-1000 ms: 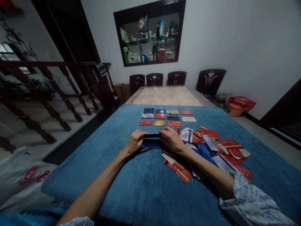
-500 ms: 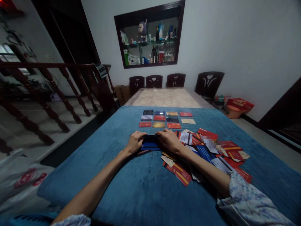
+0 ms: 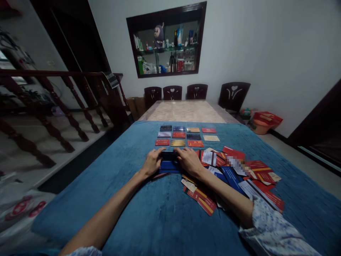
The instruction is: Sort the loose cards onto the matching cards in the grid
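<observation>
With left hand [image 3: 151,162] and right hand [image 3: 190,162] each in a nearly closed grip, held a flat, rectangular dark-blue holder [image 3: 168,167] of unclear material by opposite ends, low over the blue plush cloth [image 3: 133,217] on the stone-topped bench [image 3: 183,110]. Looked light, stiff and rather slippery, best pinched at the short edges. Differed little from half a second earlier: a seemingly straighter-fingered hold, same loose pile of red, blue and white cards [image 3: 232,180] at right, same rows of coloured plastic cards [image 3: 178,135] beyond.

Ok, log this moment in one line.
left hand: on blue item; right hand: same; card rows: beyond; card pile: at right
</observation>
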Available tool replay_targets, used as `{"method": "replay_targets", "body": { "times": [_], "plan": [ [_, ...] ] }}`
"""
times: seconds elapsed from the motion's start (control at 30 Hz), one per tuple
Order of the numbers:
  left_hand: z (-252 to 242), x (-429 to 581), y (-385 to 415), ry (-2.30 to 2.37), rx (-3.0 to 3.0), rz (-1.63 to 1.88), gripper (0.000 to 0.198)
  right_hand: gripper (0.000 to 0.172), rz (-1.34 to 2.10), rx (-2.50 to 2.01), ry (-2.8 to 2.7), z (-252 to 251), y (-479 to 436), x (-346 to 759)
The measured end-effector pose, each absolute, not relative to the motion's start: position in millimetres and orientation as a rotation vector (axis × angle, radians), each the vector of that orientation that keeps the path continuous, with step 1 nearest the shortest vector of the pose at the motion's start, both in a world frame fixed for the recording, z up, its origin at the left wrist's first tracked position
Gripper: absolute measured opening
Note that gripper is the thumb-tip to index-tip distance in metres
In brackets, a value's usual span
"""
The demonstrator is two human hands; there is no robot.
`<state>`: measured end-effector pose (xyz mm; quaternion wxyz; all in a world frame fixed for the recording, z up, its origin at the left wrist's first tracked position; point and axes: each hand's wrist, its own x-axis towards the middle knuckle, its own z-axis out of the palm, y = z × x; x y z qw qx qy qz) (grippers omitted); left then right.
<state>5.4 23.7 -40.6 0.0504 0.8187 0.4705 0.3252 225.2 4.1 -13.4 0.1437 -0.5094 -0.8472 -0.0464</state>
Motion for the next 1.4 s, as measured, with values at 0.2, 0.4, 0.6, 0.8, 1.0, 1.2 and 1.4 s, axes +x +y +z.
{"method": "replay_targets", "body": {
  "times": [0.2, 0.4, 0.6, 0.8, 1.0, 1.2, 1.4],
  "plan": [
    [-42, 6, 25, 1.469, 2.496, 0.942, 0.036, 0.044, -0.091, -1.495, -2.486, -12, 9, 227],
    [-44, 7, 26, 1.435, 2.521, 1.008, 0.039, 0.054, -0.09, -1.461, -2.486, -15, 12, 226],
    [-38, 7, 24, 1.384, 2.455, 1.059, 0.044, 0.063, -0.093, -1.424, -2.467, -12, 13, 229],
    [-31, 5, 20, 1.353, 2.392, 0.956, 0.057, 0.061, -0.004, -1.442, -2.479, -3, 12, 234],
    [-27, 3, 22, 1.295, 2.427, 0.871, 0.065, 0.056, 0.092, -1.424, -2.507, 11, 9, 239],
    [-22, 7, 29, 1.249, 2.495, 0.846, 0.058, 0.051, 0.076, -1.384, -2.506, 7, 15, 245],
    [-11, 13, 40, 1.212, 2.577, 0.768, 0.055, 0.049, -0.003, -1.422, -2.541, 13, 21, 251]
  ]
}}
